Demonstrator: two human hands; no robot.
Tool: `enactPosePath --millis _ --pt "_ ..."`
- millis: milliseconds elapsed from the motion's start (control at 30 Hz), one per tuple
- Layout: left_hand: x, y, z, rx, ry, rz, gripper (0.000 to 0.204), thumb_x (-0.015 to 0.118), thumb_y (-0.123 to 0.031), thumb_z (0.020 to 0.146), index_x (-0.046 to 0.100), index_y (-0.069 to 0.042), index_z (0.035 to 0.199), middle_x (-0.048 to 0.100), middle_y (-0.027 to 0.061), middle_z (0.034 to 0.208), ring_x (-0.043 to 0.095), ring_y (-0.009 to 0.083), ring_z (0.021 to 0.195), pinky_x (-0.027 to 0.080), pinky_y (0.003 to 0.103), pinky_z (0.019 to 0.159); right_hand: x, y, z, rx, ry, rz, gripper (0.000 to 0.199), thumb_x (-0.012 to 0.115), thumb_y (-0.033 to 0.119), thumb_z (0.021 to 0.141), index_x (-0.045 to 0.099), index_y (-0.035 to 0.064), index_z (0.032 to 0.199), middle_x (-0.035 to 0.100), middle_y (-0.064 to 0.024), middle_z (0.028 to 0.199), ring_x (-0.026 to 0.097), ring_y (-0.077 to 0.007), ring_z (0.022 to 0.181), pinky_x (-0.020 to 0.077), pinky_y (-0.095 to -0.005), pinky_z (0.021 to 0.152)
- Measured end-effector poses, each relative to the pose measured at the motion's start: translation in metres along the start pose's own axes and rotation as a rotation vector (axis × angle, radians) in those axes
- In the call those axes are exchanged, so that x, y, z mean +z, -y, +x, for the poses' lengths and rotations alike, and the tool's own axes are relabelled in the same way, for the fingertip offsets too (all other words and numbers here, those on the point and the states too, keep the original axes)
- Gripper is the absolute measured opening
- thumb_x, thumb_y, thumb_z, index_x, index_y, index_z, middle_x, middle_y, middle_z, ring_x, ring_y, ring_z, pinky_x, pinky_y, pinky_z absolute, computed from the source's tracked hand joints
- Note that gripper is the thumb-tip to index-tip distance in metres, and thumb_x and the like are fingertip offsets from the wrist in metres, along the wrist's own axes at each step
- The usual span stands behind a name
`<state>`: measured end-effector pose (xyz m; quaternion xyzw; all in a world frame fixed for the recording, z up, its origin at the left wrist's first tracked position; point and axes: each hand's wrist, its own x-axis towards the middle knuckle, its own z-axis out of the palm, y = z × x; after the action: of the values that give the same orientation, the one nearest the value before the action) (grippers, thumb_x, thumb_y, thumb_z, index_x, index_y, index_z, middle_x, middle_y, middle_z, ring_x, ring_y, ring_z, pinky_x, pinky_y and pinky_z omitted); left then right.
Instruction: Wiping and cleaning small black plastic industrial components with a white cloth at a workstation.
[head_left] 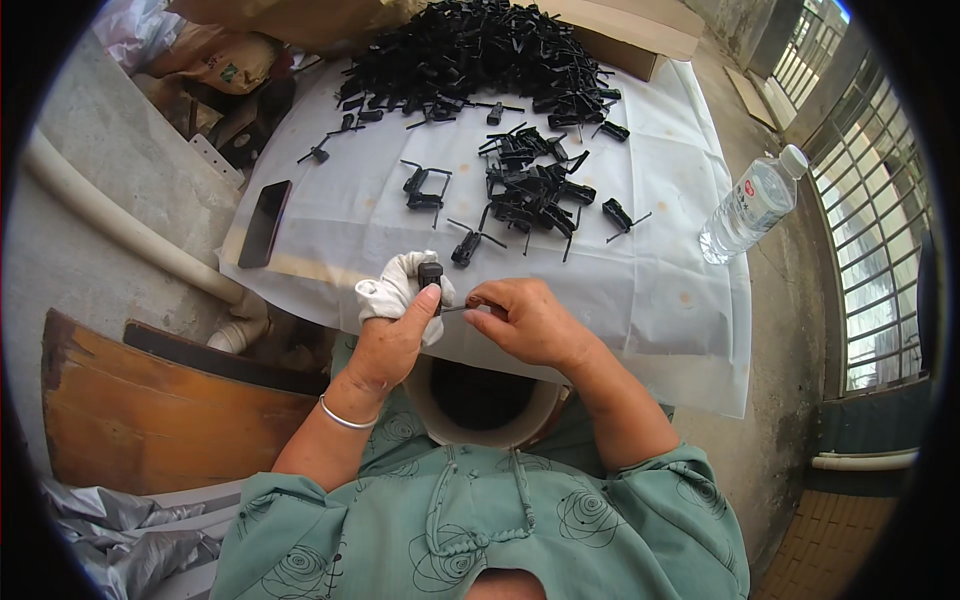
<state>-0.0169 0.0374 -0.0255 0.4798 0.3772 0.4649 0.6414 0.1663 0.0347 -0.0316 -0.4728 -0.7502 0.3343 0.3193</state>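
My left hand [388,348] grips a small black plastic part [430,275] upright between thumb and fingers. A white cloth or glove [384,296] covers those fingers; the thumb is bare. My right hand [532,318] pinches at the end of a thin dark stem [454,308] that sticks out sideways from the part. Just beyond my hands, a loose black part [465,248] with thin arms lies on the white-covered table [330,215]. Farther back sits a small heap of similar parts [535,195]. Below my hands, a round bucket [424,400] with a dark inside stands between my legs.
A large pile of black parts [480,55] fills the table's far end, beside a cardboard box [620,30]. A phone [265,224] lies at the left edge; a clear water bottle [748,208] stands at the right. A pipe [130,220] runs along the left wall.
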Motion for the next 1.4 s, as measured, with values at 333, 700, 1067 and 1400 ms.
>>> enactPosePath --millis 333,700,1067,1400 --pt "0.01 -0.01 -0.009 -0.14 0.236 0.189 0.034 0.041 -0.003 0.085 0.041 -0.002 0.119 0.051 0.002 0.085 0.041 0.0039 0.063 0.036 0.018 0.054 0.008 0.003 0.001 -0.154 -0.18 0.264 0.01 0.064 0.011 0.08 0.06 0.0021 0.078 0.053 -0.0087 0.063 0.049 -0.0152 0.055 0.0414 -0.0286 0.052" --pt "0.014 -0.005 -0.007 0.226 0.131 0.688 0.026 0.041 0.001 0.08 0.046 0.0 0.105 0.051 0.0055 0.088 0.048 0.0138 0.081 0.042 0.027 0.076 0.02 0.003 0.004 -0.094 -0.026 0.314 0.023 0.052 0.015 0.089 0.052 -0.0007 0.072 0.047 -0.0134 0.059 0.042 -0.0234 0.051 0.0384 -0.0344 0.051" --pt "-0.003 -0.024 -0.014 0.258 0.299 1.083 0.038 0.058 -0.016 0.081 0.052 0.0 0.115 0.057 0.0189 0.106 0.054 0.033 0.098 0.042 0.037 0.087 0.015 -0.005 0.023 -0.085 -0.277 -0.273 0.016 0.056 0.021 0.085 0.053 0.0058 0.088 0.055 -0.0126 0.063 0.056 -0.0325 0.061 0.0434 -0.0386 0.053" --pt "-0.029 0.002 0.0 0.132 -0.141 0.508 0.023 0.043 -0.009 0.092 0.054 0.0 0.11 0.06 0.0032 0.092 0.054 0.0055 0.068 0.042 0.02 0.057 0.009 -0.014 0.019 -0.188 -0.051 -0.011 0.015 0.059 0.016 0.081 0.053 0.0077 0.092 0.055 -0.0038 0.067 0.053 -0.018 0.056 0.0421 -0.032 0.051"
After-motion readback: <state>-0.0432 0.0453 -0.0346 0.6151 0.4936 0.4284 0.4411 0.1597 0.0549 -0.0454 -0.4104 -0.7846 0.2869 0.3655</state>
